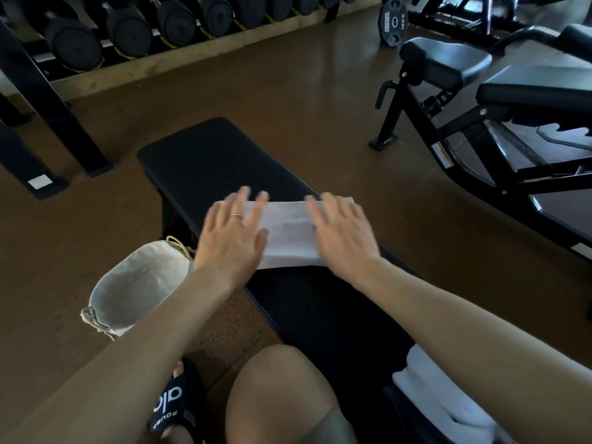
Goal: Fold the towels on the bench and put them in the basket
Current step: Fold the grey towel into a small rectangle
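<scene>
Folded towel (pixel 290 233), between your flat, empty left hand (pixel 229 235) and right hand (pixel 342 233): smooth outward from fingertips, then lift toward basket (pixel 128 293).

Bare bench (pixel 205 155) beyond; basket (pixel 134 293) (mouth open) left.

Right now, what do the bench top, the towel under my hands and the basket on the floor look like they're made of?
Bench: probably padded vinyl or leather-like cover, black, faint sheen and fine texture.
Towel: soft white cloth, matte, folded flat.
Basket: seems pale canvas-like fabric, matte, slack rim with drawstring cord.
</scene>
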Demonstrator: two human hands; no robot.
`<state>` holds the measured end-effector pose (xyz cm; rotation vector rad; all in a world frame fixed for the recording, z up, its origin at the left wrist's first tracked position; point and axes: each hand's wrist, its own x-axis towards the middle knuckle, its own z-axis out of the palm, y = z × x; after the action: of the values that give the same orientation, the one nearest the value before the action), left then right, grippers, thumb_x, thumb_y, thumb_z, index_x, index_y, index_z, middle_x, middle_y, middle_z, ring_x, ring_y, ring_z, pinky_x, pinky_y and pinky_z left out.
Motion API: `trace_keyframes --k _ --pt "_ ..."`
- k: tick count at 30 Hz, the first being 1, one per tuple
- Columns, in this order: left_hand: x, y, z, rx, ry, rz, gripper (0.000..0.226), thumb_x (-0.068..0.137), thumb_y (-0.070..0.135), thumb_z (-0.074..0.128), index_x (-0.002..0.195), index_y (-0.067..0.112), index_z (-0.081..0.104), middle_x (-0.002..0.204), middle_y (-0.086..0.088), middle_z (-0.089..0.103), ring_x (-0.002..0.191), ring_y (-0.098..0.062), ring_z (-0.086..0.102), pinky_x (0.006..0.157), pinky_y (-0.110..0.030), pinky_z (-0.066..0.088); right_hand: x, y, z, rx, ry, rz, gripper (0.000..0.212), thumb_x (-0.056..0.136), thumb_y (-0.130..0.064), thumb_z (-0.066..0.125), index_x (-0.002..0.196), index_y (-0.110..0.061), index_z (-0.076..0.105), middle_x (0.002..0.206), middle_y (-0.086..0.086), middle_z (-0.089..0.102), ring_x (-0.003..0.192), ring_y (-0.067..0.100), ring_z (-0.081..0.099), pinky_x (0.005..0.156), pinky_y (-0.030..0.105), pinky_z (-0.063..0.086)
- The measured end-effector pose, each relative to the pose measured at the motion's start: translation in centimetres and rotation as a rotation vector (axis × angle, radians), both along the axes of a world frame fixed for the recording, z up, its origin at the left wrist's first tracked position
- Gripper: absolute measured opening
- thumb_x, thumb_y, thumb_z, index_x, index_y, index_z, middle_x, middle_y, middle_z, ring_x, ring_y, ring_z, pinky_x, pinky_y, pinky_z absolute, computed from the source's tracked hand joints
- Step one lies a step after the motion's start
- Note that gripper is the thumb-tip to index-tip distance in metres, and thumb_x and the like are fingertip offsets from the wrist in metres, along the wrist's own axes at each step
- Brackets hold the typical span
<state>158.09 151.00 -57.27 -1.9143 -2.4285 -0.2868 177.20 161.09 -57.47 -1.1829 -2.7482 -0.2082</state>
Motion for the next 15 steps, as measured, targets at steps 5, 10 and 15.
trace_keyframes --k 5,10,15 --pt "2.1 1.2 -3.8 -0.231 -0.094 -0.052 0.062 0.105 0.05 0.005 0.163 0.029 -0.002 0.172 0.0 -0.006 0.157 -0.019 -0.009 0.127 -0.043 -0.006 -1.0 0.3 -2.5 -0.32 -0.083 0.031 0.06 0.11 -0.043 0.024 0.164 -0.02 0.013 0.173 0.005 0.009 0.159 0.024 0.004 0.129 0.049 0.007" --pt "-1.8 -0.5 -5.2 -0.28 -0.048 -0.039 0.069 0.095 0.062 -0.004 0.16 0.041 -0.013 0.169 0.01 -0.019 0.155 -0.015 -0.019 0.127 -0.042 -0.008 3.5 2.9 -3.3 -0.5 -0.083 -0.201 0.061 0.108 -0.054 0.01 0.164 -0.036 -0.006 0.172 -0.005 -0.011 0.158 0.019 -0.011 0.129 0.046 -0.002" --pt "-2.0 -0.8 -4.9 -0.288 -0.026 -0.013 0.072 0.095 0.062 -0.003 0.162 0.036 -0.011 0.169 0.004 -0.021 0.156 -0.018 -0.019 0.127 -0.044 -0.007 4.7 3.7 -2.7 -0.678 0.004 -0.395 0.066 0.106 -0.062 0.021 0.163 -0.041 -0.006 0.17 0.009 0.019 0.157 0.031 0.019 0.128 0.049 0.016"
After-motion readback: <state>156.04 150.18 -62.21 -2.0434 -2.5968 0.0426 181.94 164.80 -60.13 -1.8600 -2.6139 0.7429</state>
